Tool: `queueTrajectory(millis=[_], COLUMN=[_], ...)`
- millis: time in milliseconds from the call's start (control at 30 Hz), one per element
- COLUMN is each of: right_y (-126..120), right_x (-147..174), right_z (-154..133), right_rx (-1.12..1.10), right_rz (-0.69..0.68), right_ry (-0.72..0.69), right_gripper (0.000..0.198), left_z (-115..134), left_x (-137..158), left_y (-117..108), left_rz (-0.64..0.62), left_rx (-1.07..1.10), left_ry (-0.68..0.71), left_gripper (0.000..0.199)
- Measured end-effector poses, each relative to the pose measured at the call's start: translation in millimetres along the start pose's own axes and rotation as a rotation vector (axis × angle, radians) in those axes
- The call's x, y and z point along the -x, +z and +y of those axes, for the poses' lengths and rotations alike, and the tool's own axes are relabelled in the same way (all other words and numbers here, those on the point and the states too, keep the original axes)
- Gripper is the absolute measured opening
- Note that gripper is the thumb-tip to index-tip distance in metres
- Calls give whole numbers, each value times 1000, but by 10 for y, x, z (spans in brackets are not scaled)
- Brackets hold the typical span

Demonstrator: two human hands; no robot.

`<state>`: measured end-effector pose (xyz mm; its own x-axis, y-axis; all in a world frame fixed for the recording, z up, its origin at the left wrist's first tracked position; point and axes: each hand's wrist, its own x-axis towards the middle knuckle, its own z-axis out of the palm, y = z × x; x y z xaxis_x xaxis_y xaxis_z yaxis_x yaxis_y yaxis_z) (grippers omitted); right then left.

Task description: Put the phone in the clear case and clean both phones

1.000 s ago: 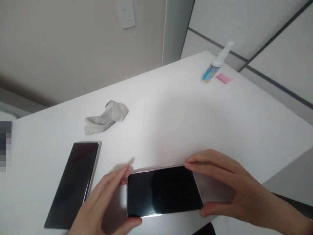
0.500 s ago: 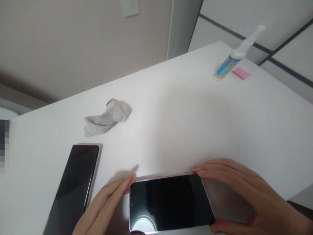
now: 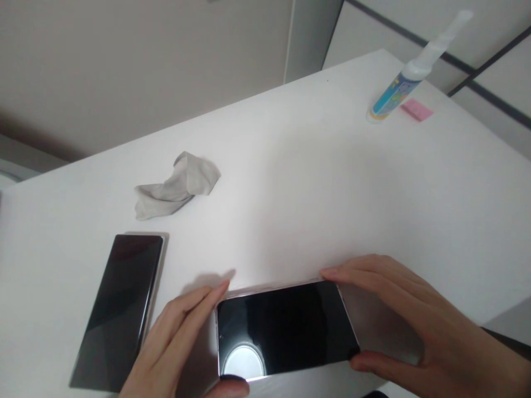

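A smartphone (image 3: 286,329) with a dark, glossy screen lies sideways at the bottom centre, a round light mirrored in its lower left corner. My left hand (image 3: 182,337) grips its left end, fingertips at the upper corner and thumb at the lower one. At the right end my right hand (image 3: 406,320) pinches it likewise, fingers on the far edge and thumb on the near edge. Left of my left hand, a second dark smartphone (image 3: 120,309) rests lengthwise on the table, partly covered by that hand.
A crumpled grey cloth (image 3: 178,185) lies on the white table (image 3: 298,182) beyond the second phone. Far right stands a spray bottle (image 3: 396,94) with a blue label and white top, beside a pink slip (image 3: 417,109). A wall (image 3: 166,55) borders the table's far edge.
The view has tipped slightly downward, so everything on the table sits higher in the picture. Both hands keep hold of the phone, and my left thumb now shows at its lower corner.
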<state>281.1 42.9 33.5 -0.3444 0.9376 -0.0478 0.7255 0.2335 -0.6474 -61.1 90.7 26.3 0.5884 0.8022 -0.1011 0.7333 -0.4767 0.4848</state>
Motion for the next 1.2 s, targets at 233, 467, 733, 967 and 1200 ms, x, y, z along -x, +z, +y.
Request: queueTrajectory(millis=[233, 467, 733, 967, 1200], right_y=[13, 89, 204, 241, 417], right_x=[6, 36, -80, -23, 201], right_z=[-12, 66, 138, 18, 195], right_rx=[58, 122, 187, -180, -467], right_rz=[10, 77, 112, 205, 164], right_ry=[19, -63, -136, 74, 276], right_gripper=[56, 70, 66, 61, 87], left_z=[80, 219, 214, 248, 251], left_x=[-92, -143, -192, -128, -101], left_y=[-10, -64, -16, -54, -78], left_rz=[5, 24, 43, -91, -165], left_rx=[57, 206, 234, 1051, 1173], left_ry=[-50, -51, 18, -137, -216], left_gripper=[74, 89, 70, 92, 92])
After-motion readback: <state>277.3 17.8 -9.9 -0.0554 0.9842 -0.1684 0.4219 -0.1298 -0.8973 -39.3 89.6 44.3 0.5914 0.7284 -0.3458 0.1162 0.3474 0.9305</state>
